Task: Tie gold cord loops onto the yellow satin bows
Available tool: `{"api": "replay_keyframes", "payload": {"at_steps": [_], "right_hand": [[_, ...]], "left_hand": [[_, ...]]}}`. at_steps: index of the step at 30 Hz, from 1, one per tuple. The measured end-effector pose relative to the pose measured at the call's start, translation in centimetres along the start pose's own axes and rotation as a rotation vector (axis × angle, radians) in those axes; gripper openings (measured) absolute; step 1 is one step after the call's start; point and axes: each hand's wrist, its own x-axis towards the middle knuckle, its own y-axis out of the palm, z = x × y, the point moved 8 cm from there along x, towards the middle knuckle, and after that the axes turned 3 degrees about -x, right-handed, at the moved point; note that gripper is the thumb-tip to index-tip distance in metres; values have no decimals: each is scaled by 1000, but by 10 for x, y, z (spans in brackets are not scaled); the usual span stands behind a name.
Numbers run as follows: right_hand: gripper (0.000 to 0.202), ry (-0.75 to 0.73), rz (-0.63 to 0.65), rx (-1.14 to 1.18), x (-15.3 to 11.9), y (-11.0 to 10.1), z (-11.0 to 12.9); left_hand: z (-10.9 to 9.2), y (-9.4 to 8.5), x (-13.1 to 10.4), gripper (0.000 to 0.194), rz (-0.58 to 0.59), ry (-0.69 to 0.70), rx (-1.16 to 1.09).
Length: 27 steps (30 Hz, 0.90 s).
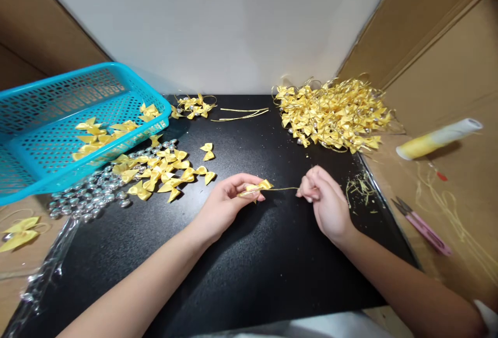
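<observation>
Over the middle of the black table (249, 255), my left hand (229, 199) pinches a yellow ribbon bow (265, 184) between thumb and fingers. A thin gold cord (285, 189) runs straight and level from the bow to my right hand (323, 199). My right fingers are curled closed on the cord's other end. Whether a bead sits at the bow is hidden by my left fingers. Loose yellow bows (167, 168) lie to the left of my left hand, beside a heap of silver beads (91, 193).
A turquoise basket (165, 115) holding several bows stands at left. Corded bows form a big pile (334, 115) at back right and a small cluster (194, 106) at back left, near cut cords (243, 115). Pink thread snips (426, 229), cord scraps (360, 188) and a yellow-white roll (439, 138) lie right.
</observation>
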Motion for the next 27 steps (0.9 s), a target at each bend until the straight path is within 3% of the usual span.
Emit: {"api": "replay_keyframes", "payload": {"at_steps": [3, 7, 12, 18, 27], "right_hand": [[28, 18, 147, -50, -5, 18, -3], [29, 104, 288, 109, -15, 39, -5], [30, 214, 315, 210, -18, 43, -13], [26, 258, 334, 263, -18, 45, -19], [26, 308, 358, 276, -18, 44, -23]], "left_hand": [[7, 5, -2, 25, 32, -92, -137], [7, 8, -3, 28, 71, -116, -212], [3, 9, -2, 20, 107, -103, -74], [-6, 11, -3, 15, 144, -75, 43], [-3, 9, -1, 13, 162, -84, 153]]}}
